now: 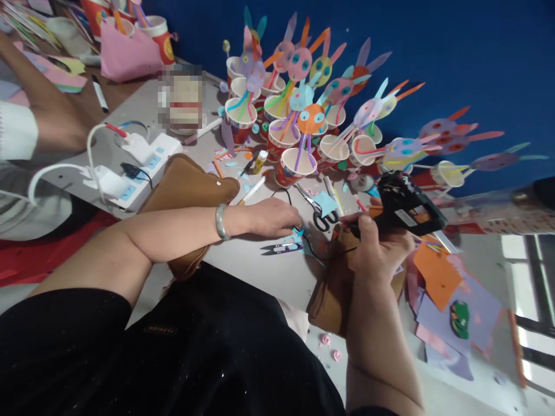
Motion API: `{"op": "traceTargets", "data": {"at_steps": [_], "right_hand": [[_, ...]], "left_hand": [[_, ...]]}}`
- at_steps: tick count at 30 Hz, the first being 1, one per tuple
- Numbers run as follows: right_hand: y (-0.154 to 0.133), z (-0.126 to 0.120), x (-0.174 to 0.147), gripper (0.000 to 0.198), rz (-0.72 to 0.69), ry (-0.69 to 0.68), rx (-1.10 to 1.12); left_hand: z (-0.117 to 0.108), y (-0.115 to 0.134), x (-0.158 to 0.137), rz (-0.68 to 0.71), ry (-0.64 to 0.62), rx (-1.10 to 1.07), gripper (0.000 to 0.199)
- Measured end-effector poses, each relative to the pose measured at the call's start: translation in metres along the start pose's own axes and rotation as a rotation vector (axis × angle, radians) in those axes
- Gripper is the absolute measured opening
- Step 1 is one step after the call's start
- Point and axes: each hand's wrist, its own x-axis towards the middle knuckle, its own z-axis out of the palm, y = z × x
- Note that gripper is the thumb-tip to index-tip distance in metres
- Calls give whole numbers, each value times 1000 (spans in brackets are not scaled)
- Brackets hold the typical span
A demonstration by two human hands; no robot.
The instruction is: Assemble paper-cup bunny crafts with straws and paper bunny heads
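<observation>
My left hand (275,218), with a jade-like bangle on its wrist, rests low over the table, its fingers bent down and close together. Light blue scraps (298,232) lie at the fingertips; whatever is between them is hidden. Just below that hand are thread snips (284,249), and black-handled scissors (321,218) lie to its right beside a pale blue paper square (325,203). My right hand (377,245) is closed around a black glue gun (410,209) with a label on its side, raised above a brown armrest-like pad (336,289).
Paper cups (295,167) with colourful paper rabbit figures line the blue wall. A power strip (150,173) with plugs stands at left, near another person's arm (56,118). A glue stick (259,163) stands mid-table; orange paper (437,274) and purple sheets lie at right.
</observation>
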Motion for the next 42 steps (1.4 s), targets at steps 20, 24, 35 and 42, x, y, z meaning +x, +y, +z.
{"op": "traceTargets", "data": {"at_steps": [20, 24, 35, 42], "right_hand": [[-7, -7, -1, 19, 151, -158, -25], [-10, -14, 3, 25, 96, -382, -133], [1, -16, 4, 24, 84, -698, -237], [-3, -10, 4, 40, 120, -770, -307]], "left_hand": [[-7, 36, -3, 73, -236, 317, 26], [-9, 46, -4, -81, -356, 283, 38], [5, 40, -18, -79, -136, 382, 31], [18, 37, -18, -111, -97, 357, 25]]}}
